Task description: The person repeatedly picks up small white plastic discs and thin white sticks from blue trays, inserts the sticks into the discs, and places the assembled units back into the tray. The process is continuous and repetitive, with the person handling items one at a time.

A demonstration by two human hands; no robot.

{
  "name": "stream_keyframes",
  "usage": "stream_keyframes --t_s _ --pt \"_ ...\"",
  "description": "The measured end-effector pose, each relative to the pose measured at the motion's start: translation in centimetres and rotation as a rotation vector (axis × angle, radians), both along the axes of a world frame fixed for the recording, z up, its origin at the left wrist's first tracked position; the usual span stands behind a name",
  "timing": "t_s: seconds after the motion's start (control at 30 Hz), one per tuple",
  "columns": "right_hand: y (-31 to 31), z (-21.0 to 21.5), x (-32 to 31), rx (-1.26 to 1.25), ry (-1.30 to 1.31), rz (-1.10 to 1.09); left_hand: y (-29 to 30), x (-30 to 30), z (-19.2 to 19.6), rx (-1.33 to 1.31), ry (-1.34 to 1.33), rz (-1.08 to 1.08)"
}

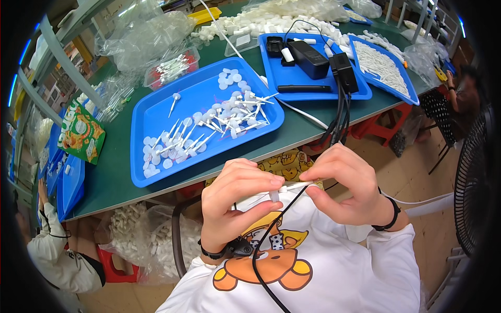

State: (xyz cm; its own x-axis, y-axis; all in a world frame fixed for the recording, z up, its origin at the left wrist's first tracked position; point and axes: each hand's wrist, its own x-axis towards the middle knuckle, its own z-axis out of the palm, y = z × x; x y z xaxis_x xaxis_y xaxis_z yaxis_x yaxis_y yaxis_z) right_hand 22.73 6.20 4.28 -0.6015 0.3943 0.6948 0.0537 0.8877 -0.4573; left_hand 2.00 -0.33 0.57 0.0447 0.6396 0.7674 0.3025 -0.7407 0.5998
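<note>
A green-topped worktable (109,180), its surface crowded.
On it lie a large rectangular blue plastic tray (156,112), a smaller blue plastic tray (284,76), a clear plastic tub (150,81), crumpled transparent bags (156,44) and heaped white cylindrical pieces (261,23).

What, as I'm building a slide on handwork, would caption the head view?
Left hand and right hand hold a white part before a blue tray of small white pieces on a green table.
</note>
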Motion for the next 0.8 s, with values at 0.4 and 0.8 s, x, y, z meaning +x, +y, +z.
stream_keyframes --t_s 0.4,0.8 --pt "-0.1 -0.4 0.1 0.038 -0.012 0.053 -0.1 -0.2 -0.1 -0.076 -0.008 -0.019" --pt "-0.4 -1.1 -0.6 0.061 0.033 0.078 -0.1 0.1 -0.1 -0.08 -0.002 -0.025"
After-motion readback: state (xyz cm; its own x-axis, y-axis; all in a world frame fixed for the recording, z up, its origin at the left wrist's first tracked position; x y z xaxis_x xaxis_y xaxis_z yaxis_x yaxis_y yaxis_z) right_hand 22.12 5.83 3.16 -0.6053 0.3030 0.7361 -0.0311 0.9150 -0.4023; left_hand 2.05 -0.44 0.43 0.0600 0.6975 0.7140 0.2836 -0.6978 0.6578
